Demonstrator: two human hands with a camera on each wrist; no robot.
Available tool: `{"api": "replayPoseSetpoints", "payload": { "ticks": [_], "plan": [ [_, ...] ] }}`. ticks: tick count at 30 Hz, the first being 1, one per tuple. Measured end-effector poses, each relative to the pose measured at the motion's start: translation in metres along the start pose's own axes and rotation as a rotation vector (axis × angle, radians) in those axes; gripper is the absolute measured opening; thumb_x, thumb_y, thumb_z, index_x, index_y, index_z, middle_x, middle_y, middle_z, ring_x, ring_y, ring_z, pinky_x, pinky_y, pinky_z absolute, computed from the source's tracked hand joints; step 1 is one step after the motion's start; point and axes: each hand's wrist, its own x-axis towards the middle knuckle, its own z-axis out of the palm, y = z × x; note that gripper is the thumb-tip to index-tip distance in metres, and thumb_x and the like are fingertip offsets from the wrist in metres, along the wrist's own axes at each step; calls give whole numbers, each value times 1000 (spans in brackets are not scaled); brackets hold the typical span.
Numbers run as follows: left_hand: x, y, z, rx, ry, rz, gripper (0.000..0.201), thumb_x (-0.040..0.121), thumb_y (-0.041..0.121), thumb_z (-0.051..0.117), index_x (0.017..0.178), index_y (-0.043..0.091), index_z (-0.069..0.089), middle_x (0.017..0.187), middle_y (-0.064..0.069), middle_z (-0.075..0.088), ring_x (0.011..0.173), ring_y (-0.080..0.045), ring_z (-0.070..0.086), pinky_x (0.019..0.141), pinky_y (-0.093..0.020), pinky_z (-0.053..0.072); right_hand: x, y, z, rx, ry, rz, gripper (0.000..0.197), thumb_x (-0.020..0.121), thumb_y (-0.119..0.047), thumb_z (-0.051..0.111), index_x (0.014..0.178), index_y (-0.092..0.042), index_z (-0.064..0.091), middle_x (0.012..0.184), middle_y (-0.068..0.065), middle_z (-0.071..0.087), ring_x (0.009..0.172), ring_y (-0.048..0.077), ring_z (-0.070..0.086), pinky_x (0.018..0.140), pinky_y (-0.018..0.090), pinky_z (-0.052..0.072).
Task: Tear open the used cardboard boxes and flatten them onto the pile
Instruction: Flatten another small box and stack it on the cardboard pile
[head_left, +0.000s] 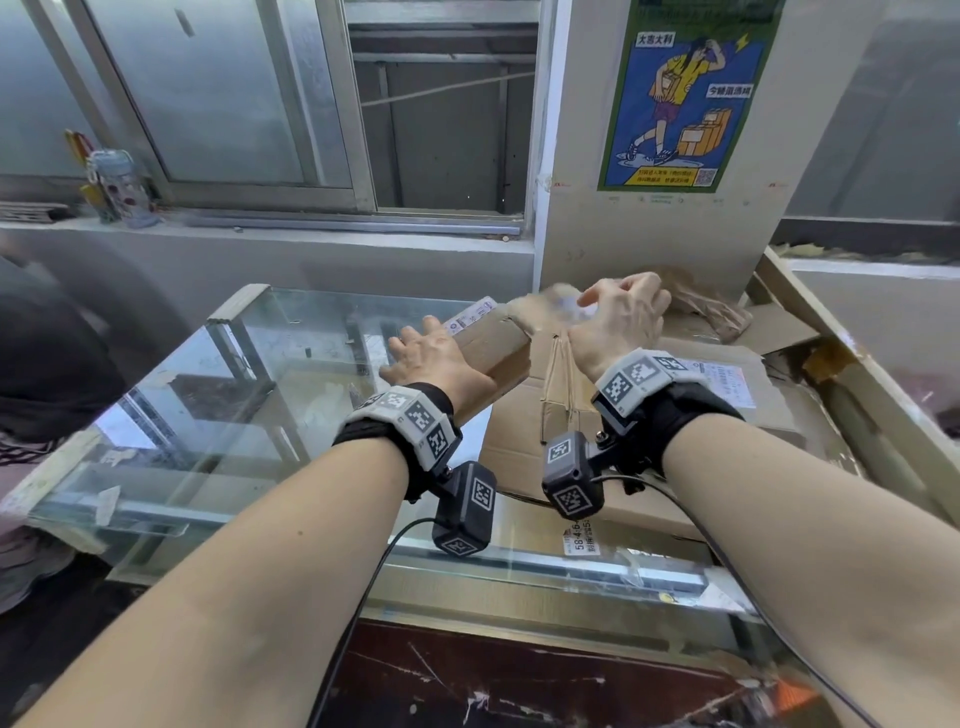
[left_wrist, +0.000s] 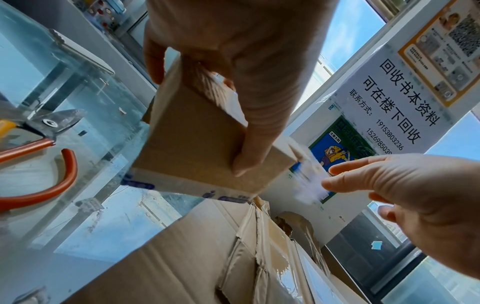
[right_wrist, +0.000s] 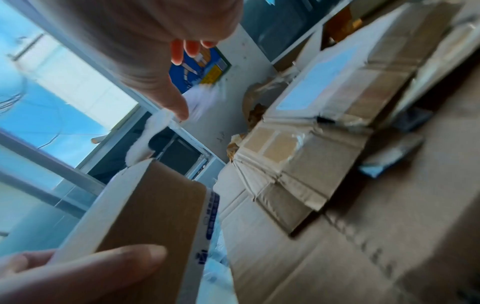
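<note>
My left hand (head_left: 436, 358) grips a small brown cardboard box (head_left: 493, 348) with a white shipping label, tilted over the edge of the glass counter. Its thumb (left_wrist: 257, 127) lies along the box's (left_wrist: 194, 144) side and its fingers wrap the far side. At the box's far end my right hand (head_left: 623, 306) pinches a blurred white tape strip (head_left: 550, 306) between thumb and forefinger. The tape strip (left_wrist: 309, 181) still hangs from the box corner. Below and to the right lies the pile of flattened cardboard (head_left: 675, 395).
The glass counter (head_left: 234, 395) spans the left, with orange-handled pliers (left_wrist: 39, 144) on it. A water bottle (head_left: 117, 187) stands on the window sill. A wall with a poster (head_left: 685, 93) rises behind the pile. A wooden board (head_left: 857, 364) borders the pile on the right.
</note>
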Motion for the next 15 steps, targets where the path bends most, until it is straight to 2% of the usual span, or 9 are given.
{"api": "replayPoseSetpoints", "payload": {
  "ticks": [3, 6, 8, 10, 12, 15],
  "plan": [
    [1, 1, -1, -4, 2, -22, 84, 57, 43, 77, 123, 15, 33, 127, -12, 38, 125, -31, 33, 98, -47, 36, -3, -5, -1, 64, -53, -80, 19, 86, -25, 57, 100, -15, 66, 118, 11, 43, 113, 28, 41, 92, 31, 36],
    [2, 1, 1, -41, -19, 9, 85, 56, 47, 77, 122, 15, 33, 126, -12, 38, 124, -32, 32, 100, -47, 39, -3, -8, 8, 195, -172, -168, 18, 89, -18, 56, 98, -19, 71, 109, 8, 52, 104, 22, 54, 89, 29, 42],
    [-1, 4, 3, -108, -44, 49, 80, 58, 46, 75, 121, 17, 34, 123, -10, 37, 124, -32, 30, 100, -43, 38, -4, -10, 15, 247, -245, -184, 23, 90, -17, 56, 107, -21, 70, 112, 6, 52, 104, 19, 53, 96, 31, 43],
    [-5, 6, 5, -170, -55, 77, 73, 61, 43, 72, 120, 20, 36, 118, -6, 35, 122, -30, 29, 99, -38, 36, -5, -11, 17, 304, -295, -159, 31, 87, -16, 58, 116, -24, 67, 119, 5, 53, 111, 17, 52, 104, 34, 40],
    [-7, 8, 6, -202, -53, 94, 70, 62, 41, 72, 120, 21, 36, 114, -4, 33, 120, -27, 31, 95, -35, 37, -4, -11, 19, 382, -335, -127, 38, 83, -12, 58, 119, -22, 65, 125, 6, 58, 118, 19, 54, 106, 38, 42],
    [-7, 7, 4, -282, -108, 136, 81, 59, 44, 77, 125, 20, 36, 116, -4, 38, 115, -23, 40, 96, -33, 41, -4, -10, 17, 386, -360, -100, 45, 84, -9, 58, 129, -16, 58, 130, 7, 58, 121, 21, 53, 105, 38, 42]
  ]
}}
